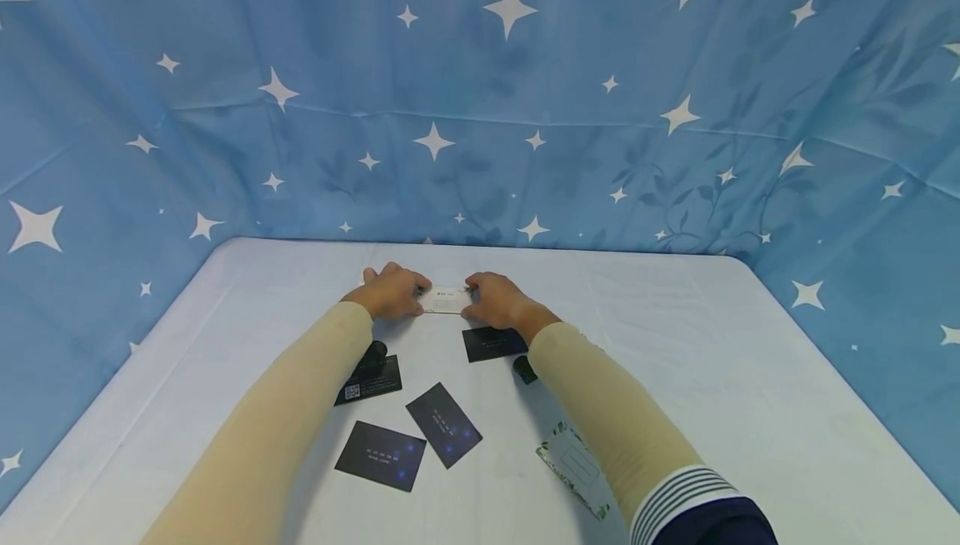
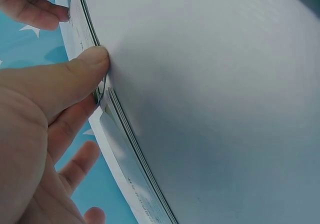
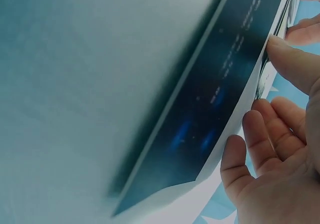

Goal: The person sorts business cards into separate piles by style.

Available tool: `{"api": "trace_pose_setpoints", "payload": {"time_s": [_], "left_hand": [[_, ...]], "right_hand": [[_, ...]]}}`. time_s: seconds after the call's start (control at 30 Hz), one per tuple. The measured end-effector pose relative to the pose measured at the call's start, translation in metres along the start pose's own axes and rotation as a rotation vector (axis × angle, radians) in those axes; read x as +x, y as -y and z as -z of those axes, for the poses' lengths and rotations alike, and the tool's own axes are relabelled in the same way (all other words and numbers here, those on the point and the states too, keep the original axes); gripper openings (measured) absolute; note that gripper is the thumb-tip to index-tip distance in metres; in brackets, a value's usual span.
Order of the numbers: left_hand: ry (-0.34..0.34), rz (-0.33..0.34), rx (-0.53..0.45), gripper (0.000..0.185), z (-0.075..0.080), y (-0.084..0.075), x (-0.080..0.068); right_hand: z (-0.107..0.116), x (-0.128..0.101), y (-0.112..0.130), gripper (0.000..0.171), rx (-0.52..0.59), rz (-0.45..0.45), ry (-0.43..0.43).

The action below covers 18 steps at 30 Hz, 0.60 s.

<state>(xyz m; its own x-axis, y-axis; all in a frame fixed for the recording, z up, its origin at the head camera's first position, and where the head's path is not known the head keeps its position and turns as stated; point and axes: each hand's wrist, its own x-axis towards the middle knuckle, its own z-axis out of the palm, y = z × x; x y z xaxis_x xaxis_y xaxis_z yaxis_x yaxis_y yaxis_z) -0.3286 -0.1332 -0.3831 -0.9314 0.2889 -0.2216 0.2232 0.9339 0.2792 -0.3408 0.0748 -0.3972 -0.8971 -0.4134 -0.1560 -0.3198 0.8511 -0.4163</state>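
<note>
Near the far side of the table, a small stack of white cards (image 1: pixel 445 300) with printed text lies between my two hands. My left hand (image 1: pixel 390 291) pinches its left end between thumb and fingers; the left wrist view shows the thumb (image 2: pixel 92 59) on the layered edges. At the other end, my right hand (image 1: pixel 497 299) pinches the stack, its thumb (image 3: pixel 290 59) on the near edge and the lower fingers loosely bent. Close to the left hand, another stack of cards (image 2: pixel 140 159) appears in the left wrist view. A dark card (image 1: pixel 491 343) lies just below the right hand.
Two dark cards with blue spots (image 1: pixel 381 455) (image 1: pixel 444 425) lie at front centre. Another dark card with a QR code (image 1: pixel 375 381) is partly under the left sleeve. A leaf-bordered card (image 1: pixel 576 470) lies beside the right sleeve. A starry blue curtain (image 1: pixel 480 112) hangs behind the white table (image 1: pixel 675 303).
</note>
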Motion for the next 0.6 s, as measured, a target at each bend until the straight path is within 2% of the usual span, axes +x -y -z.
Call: {"api": "trace_pose_setpoints", "payload": {"time_s": [0.37,0.47,0.6], "left_hand": [[-0.013,0.009,-0.048,0.056,0.000,0.003,-0.002],[-0.018,-0.004,-0.082,0.058,0.003,0.002,-0.003],[-0.050,-0.054,-0.121,0.058,0.011,-0.006,-0.007]], "right_hand": [[0.001,-0.003,0.005,0.066,0.007,-0.010,0.001],[0.005,-0.006,0.007,0.067,0.045,0.014,-0.023],[0.020,-0.018,0.009,0.067,0.154,0.063,-0.066]]}}
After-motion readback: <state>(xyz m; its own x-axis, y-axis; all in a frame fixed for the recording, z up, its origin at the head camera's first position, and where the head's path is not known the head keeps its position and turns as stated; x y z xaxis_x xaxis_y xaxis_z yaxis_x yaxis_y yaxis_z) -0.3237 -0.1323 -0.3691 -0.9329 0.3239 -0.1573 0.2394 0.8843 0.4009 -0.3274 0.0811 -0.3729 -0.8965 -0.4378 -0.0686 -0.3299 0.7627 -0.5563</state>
